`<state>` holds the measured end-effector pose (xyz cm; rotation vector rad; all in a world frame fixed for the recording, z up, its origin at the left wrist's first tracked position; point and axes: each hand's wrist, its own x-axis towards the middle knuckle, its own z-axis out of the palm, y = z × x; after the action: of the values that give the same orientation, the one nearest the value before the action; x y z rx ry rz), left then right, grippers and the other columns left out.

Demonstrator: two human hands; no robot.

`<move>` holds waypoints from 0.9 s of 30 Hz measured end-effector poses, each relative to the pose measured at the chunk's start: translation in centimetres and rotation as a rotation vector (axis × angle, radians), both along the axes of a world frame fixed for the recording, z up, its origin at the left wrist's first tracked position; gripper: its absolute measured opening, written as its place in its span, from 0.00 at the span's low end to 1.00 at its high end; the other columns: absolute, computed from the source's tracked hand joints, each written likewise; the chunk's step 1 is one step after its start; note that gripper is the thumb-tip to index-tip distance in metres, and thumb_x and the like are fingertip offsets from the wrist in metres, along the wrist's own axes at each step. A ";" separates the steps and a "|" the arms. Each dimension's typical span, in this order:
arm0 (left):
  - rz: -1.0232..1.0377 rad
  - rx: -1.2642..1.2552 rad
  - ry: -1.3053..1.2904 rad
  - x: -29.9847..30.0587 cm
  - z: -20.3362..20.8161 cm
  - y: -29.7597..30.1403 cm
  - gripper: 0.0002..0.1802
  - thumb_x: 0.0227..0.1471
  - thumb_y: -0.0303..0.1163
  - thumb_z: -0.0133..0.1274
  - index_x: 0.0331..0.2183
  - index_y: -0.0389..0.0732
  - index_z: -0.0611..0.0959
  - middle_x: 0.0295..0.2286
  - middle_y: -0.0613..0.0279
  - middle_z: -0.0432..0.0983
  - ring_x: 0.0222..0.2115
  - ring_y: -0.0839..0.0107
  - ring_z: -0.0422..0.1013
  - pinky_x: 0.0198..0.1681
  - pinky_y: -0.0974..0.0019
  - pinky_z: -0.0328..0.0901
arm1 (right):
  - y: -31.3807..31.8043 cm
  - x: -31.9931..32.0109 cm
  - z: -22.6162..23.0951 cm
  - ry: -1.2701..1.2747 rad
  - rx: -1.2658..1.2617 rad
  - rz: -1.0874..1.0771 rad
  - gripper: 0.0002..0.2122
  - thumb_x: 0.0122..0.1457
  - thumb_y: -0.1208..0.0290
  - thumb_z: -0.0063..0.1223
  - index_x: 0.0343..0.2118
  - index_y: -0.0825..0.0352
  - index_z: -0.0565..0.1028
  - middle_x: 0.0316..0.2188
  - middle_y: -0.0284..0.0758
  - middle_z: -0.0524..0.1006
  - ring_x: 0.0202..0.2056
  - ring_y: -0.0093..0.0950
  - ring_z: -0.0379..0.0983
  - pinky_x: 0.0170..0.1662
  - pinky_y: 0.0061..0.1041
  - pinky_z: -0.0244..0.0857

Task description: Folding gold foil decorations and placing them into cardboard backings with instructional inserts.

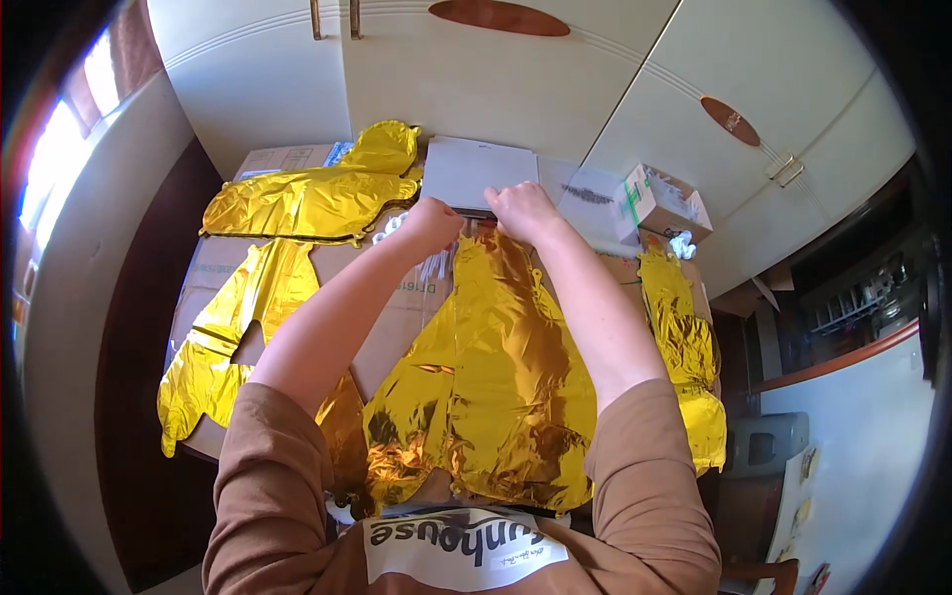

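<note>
A large flat gold foil balloon (511,347) lies between my forearms, its wide end toward my body and its narrow end at my hands. My left hand (433,226) is closed in a fist at the left of that narrow end. On the other side my right hand (524,213) is also closed, knuckles up, at the balloon's upper edge. The fingertips of both are turned under, so the exact grip is hidden. Just beyond the hands lies a pale grey flat box (481,169). Clear strips (434,266) and small white rolled pieces (390,229) sit beside my left hand.
More flat gold foil balloons lie at the far left (307,198), left (233,332) and right (679,327). Cardboard (387,332) covers the table. An open carton (666,203) stands at the back right with a crumpled white piece (682,245) near it. White cabinets (476,79) border the back.
</note>
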<state>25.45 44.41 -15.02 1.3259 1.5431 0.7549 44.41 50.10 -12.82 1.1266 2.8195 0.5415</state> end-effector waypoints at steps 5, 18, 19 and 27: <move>0.257 -0.359 -0.783 1.1 -0.7 1.0 0.08 0.61 0.25 0.45 0.39 0.32 0.76 0.28 0.53 0.78 0.22 0.72 0.72 0.19 0.74 0.63 | -0.1 0.0 0.9 0.016 -0.014 -0.011 0.09 0.50 0.76 0.54 0.36 0.64 0.74 0.26 0.37 0.82 0.31 0.37 0.81 0.34 0.36 0.75; 0.333 -0.389 -0.783 0.0 0.0 1.3 0.09 0.63 0.27 0.45 0.38 0.31 0.75 0.31 0.53 0.79 0.26 0.71 0.72 0.24 0.73 0.66 | 0.1 2.7 0.9 0.395 -0.211 -0.264 0.26 0.48 0.62 0.62 0.52 0.61 0.72 0.53 0.41 0.72 0.55 0.37 0.70 0.56 0.37 0.66; 0.328 -0.390 -0.760 -0.1 0.2 1.1 0.09 0.63 0.27 0.45 0.38 0.31 0.75 0.31 0.53 0.79 0.26 0.72 0.72 0.24 0.73 0.66 | 0.1 3.5 0.7 0.411 -0.237 -0.312 0.27 0.48 0.62 0.62 0.54 0.61 0.71 0.53 0.41 0.72 0.55 0.39 0.70 0.57 0.37 0.65; 0.221 -0.200 -0.540 0.2 2.5 -2.4 0.12 0.61 0.29 0.50 0.46 0.35 0.76 0.31 0.55 0.79 0.26 0.72 0.73 0.26 0.72 0.66 | -7.0 7.4 1.0 0.683 -0.378 -0.322 0.18 0.55 0.65 0.60 0.48 0.66 0.76 0.46 0.42 0.77 0.47 0.41 0.75 0.50 0.35 0.69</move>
<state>25.64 42.05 -12.56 0.7294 1.2913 0.9739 51.78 43.07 -11.79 1.8869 2.9192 -0.4752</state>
